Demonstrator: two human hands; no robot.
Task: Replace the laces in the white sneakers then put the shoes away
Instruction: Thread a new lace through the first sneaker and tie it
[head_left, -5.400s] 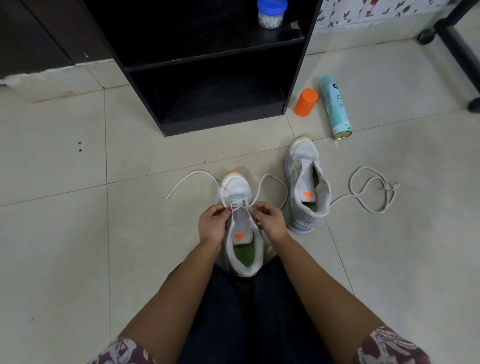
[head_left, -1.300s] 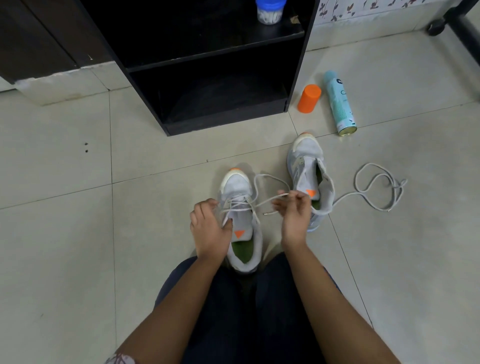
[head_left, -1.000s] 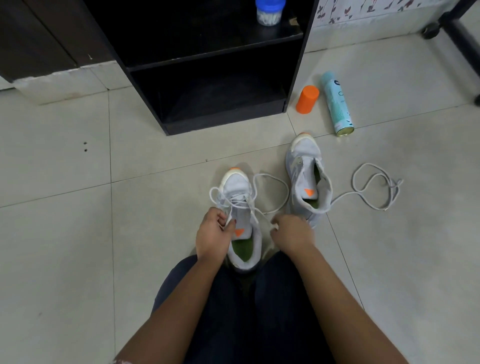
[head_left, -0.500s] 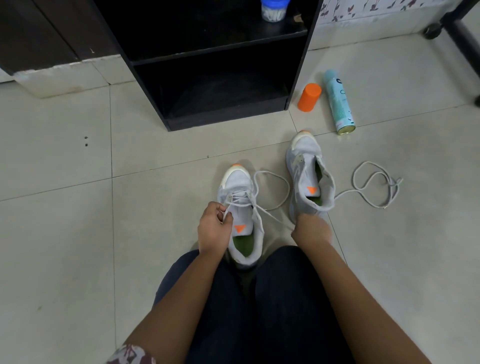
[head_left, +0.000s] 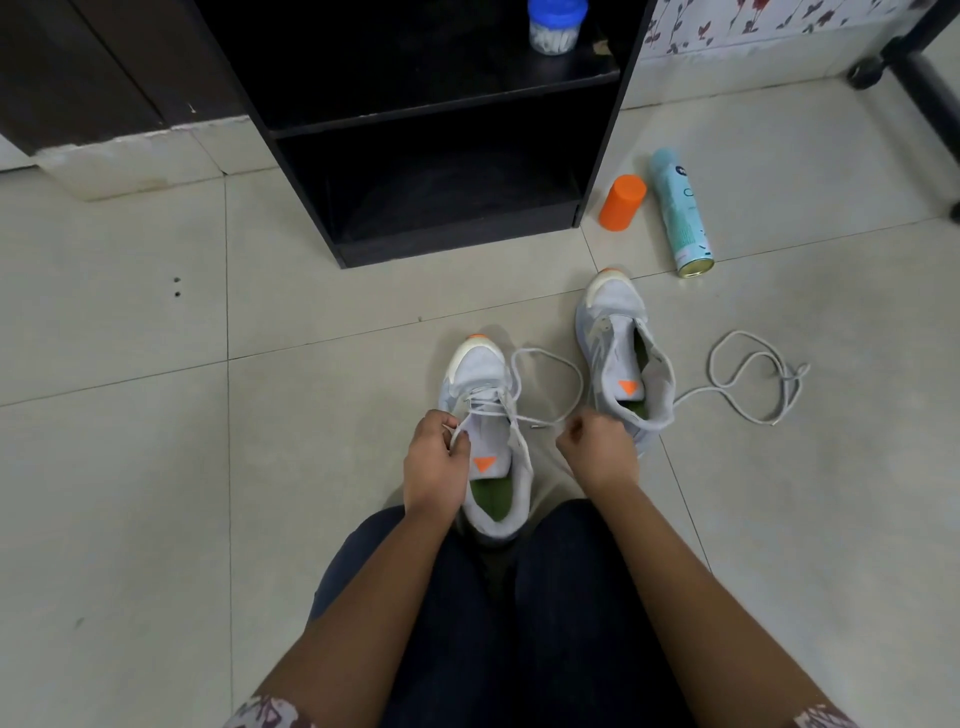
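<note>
Mid-lacing grey-white mesh sneaker (head_left: 475, 371): left hand (head_left: 434, 462) pinches white cord lace (head_left: 488, 402); right hand (head_left: 597, 449) curled, hold unclear. Next: thread next eyelet.

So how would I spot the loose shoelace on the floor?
Find the black shelf unit; the unlaced sneaker stands before its right corner. The loose lace lies right of that shoe in open loops, the only lace not threaded through a sneaker.
</note>
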